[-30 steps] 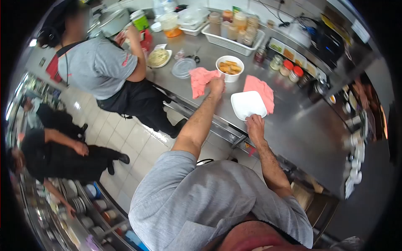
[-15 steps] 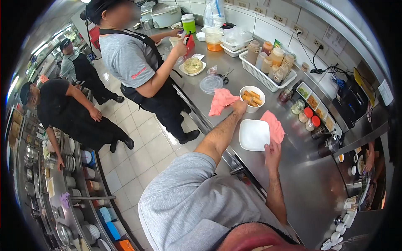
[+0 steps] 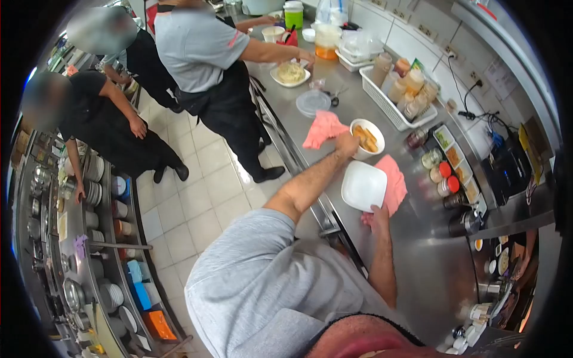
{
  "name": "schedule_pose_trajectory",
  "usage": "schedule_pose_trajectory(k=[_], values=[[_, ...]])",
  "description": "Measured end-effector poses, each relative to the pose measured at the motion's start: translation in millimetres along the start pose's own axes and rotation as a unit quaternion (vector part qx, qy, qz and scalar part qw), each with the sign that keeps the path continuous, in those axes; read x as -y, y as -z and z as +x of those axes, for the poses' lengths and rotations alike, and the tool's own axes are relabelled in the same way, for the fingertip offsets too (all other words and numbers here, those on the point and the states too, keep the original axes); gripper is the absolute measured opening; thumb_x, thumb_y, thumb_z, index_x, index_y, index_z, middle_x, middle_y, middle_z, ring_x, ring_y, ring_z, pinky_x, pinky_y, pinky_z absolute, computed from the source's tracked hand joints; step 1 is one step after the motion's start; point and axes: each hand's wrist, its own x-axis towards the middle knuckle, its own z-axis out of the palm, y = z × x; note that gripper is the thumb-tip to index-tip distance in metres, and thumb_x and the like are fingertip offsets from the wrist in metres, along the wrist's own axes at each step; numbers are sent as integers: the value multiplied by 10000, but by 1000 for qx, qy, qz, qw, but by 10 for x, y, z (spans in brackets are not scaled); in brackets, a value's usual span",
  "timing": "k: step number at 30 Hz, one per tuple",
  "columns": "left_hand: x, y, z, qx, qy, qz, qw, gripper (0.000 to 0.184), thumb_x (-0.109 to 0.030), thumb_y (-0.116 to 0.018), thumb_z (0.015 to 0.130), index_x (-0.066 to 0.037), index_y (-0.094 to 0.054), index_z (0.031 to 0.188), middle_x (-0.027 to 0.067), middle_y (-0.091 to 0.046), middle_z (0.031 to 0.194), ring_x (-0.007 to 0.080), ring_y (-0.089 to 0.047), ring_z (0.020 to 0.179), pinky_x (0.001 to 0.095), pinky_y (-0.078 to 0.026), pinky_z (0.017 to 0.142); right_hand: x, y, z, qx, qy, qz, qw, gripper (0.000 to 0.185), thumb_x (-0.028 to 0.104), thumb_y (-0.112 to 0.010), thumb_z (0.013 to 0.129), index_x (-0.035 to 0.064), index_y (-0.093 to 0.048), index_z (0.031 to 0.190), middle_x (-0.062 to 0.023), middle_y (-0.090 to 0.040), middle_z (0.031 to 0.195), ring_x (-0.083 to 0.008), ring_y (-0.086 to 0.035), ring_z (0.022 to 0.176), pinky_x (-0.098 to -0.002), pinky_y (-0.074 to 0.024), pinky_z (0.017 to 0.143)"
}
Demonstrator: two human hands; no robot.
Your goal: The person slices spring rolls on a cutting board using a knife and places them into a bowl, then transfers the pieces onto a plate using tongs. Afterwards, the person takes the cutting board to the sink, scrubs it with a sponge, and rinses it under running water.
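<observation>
My left hand [image 3: 347,145] is closed on the near-left rim of a white bowl [image 3: 375,151], which tilts towards the plate. Several golden fried rolls [image 3: 365,138] lie in the bowl. A pink cloth [image 3: 324,129] touches my left hand on its left side. In my right hand [image 3: 377,219] is the near right corner of a square white plate [image 3: 364,186], thumb on its rim. Beneath the plate and beside it, a second pink cloth [image 3: 394,182] reaches down to my right fingers. Bowl and plate are close together.
A clear round lid [image 3: 313,102], scissors [image 3: 335,100] and a plate of pale food [image 3: 290,73] lie further left. Behind stands a white basket of bottles [image 3: 397,110]; red-lidded jars [image 3: 444,179] are at right. A co-worker [image 3: 203,53] stands at the counter's left.
The bowl has gone from upright to tilted in my left hand. My right hand has shifted under the plate's corner and against the cloth. The co-worker's hand now reaches over the pale food.
</observation>
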Motion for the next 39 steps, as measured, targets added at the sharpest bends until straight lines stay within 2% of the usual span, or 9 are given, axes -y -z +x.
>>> schedule_pose_trajectory(k=[5,10,16,23,30,32,35,37,39], values=[[-81,460,-398,-4,-17,33,999,309,-242,-532,751,50,-623,716,159,-618,601,241,-627,546,368,-504,550,38,53,-82,37,24,52,998,228,25,-421,775,-3,-406,1001,-135,-548,667,-188,-526,410,-260,-381,298],[10,1211,-993,-21,21,-50,998,266,-209,-523,760,40,-607,717,120,-599,560,208,-604,506,354,-490,520,108,5,-293,19,59,11,998,243,17,-410,761,-3,-407,1003,-127,-545,666,-173,-513,398,-257,-366,289],[436,2454,-2129,-90,45,-68,993,233,-186,-524,777,7,-532,648,67,-543,493,147,-528,436,310,-426,441,191,-449,-597,118,101,-51,987,235,19,-385,762,-5,-404,995,-130,-537,689,-157,-496,386,-251,-348,279],[1309,3848,-3939,-281,129,-124,943,195,-165,-548,824,28,-562,799,37,-531,569,88,-484,449,241,-384,406,-173,-2092,-1296,312,98,-163,931,235,38,-386,795,-29,-405,1019,-124,-543,681,-150,-494,380,-258,-353,281],[2499,5135,-5734,-455,192,-132,860,127,-90,-499,811,24,-525,761,51,-513,571,98,-466,414,237,-359,360,-1112,-3903,-2495,429,34,-184,884,241,41,-392,803,-30,-400,1033,-136,-545,660,-161,-515,394,-277,-379,296],[2842,5407,-6168,-484,208,-133,840,128,-96,-515,812,27,-532,778,44,-512,568,96,-460,414,230,-358,360,-1301,-4250,-2801,492,24,-231,839,261,38,-397,796,-27,-404,1049,-142,-551,670,-169,-524,408,-290,-392,311],[2831,5658,-6676,-554,271,-110,780,148,-129,-547,814,16,-570,819,34,-517,567,91,-451,415,222,-352,364,-1488,-4687,-3137,505,59,-268,819,311,32,-388,790,-26,-404,1096,-142,-555,684,-171,-527,416,-298,-401,321],[2772,5794,-6979,-573,326,-85,747,202,-160,-561,814,19,-609,893,45,-600,704,75,-492,476,227,-368,389,-1521,-5020,-3325,523,59,-304,794,327,41,-425,762,-35,-435,1080,-92,-539,681,-141,-495,410,-271,-395,339],[2840,5839,-7212,-654,261,-166,691,215,-178,-569,802,16,-614,882,43,-598,656,81,-503,479,241,-395,421,-1615,-5368,-3468,575,48,-310,756,332,41,-425,767,-44,-420,1087,-93,-529,643,-144,-473,378,-268,-394,329]])
